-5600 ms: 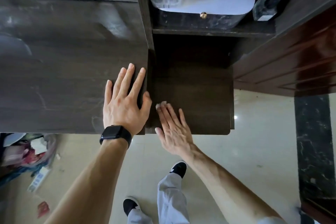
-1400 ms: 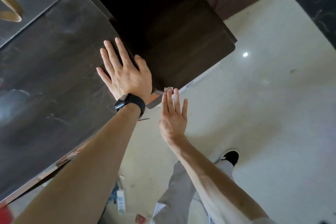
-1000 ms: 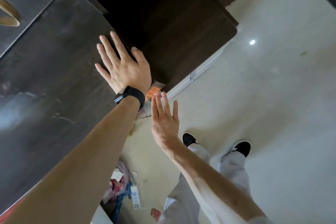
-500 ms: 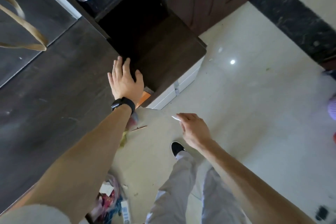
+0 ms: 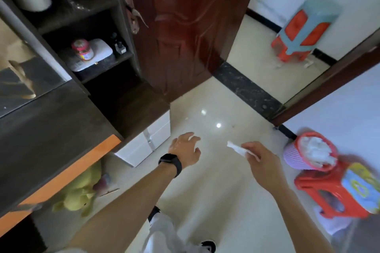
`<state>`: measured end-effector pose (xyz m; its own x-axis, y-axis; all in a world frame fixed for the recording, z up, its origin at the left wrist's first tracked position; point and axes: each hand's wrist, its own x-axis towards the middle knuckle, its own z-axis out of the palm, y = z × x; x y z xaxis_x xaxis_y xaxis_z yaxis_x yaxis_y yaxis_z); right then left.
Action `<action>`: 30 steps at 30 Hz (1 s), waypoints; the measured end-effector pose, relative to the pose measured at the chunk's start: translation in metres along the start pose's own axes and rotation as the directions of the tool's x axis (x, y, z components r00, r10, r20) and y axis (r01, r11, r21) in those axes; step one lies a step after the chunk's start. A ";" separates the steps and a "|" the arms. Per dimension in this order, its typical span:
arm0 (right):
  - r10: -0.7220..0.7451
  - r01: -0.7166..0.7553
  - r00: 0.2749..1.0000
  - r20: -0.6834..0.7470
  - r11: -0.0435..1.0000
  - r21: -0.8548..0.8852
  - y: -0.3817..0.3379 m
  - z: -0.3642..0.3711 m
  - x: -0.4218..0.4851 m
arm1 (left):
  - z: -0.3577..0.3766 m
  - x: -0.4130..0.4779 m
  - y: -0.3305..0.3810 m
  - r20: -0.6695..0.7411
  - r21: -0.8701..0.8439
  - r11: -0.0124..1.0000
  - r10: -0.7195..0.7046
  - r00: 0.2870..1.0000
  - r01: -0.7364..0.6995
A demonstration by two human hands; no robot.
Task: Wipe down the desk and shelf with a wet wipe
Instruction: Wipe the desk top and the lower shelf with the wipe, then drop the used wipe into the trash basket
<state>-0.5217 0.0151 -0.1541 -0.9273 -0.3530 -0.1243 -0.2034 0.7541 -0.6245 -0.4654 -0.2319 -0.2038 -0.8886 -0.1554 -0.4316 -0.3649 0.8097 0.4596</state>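
Note:
The dark wooden desk (image 5: 47, 129) fills the left side, with its lower side shelf (image 5: 135, 107) and upper shelf compartments (image 5: 96, 63) beside it. My left hand (image 5: 186, 151), with a black watch on the wrist, hangs open over the floor, off the desk. My right hand (image 5: 260, 160) is further right, shut on a small crumpled white wet wipe (image 5: 236, 148) that sticks out past my fingers. Both hands are clear of the desk and shelf.
A purple bin with a red rim (image 5: 308, 154), full of white tissue, stands at the right next to a red stool (image 5: 329, 195). A red-brown door (image 5: 185, 26) is open behind the shelf. A yellow plush toy (image 5: 80, 193) lies under the desk. White drawers (image 5: 144, 144) sit below the shelf.
My left hand has lifted off the desk and moved right over the floor. My right hand carried the wipe away from the shelf edge toward the right. The view has swung toward the door and bin.

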 end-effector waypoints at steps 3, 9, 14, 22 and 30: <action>-0.003 0.004 0.990 -0.138 1.000 0.006 0.040 -0.064 -0.034 | 0.005 0.007 0.085 0.044 0.086 0.983 0.159 0.986 -0.162; 0.136 -0.171 0.887 -0.442 0.984 -0.041 0.149 -0.166 -0.110 | 0.048 0.011 0.238 0.004 0.172 0.887 0.434 0.901 -0.428; 0.445 -0.338 0.775 -0.448 0.892 0.301 0.217 -0.205 -0.156 | 0.091 0.015 0.340 0.106 0.202 0.806 0.547 0.831 -0.556; 0.740 -0.342 0.581 -0.338 0.599 0.724 0.301 -0.240 -0.143 | 0.140 0.058 0.473 0.274 0.239 0.667 0.651 0.708 -0.706; 0.793 -0.371 0.475 -0.381 0.573 0.731 0.384 -0.312 -0.046 | 0.156 0.185 0.599 0.301 0.299 0.588 0.689 0.659 -0.752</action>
<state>-0.6549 0.4940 -0.1471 -0.7212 0.6417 -0.2608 0.4573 0.1583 -0.8751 -0.8046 0.3129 -0.1294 -0.7532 0.6261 -0.2017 0.5363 0.7620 0.3629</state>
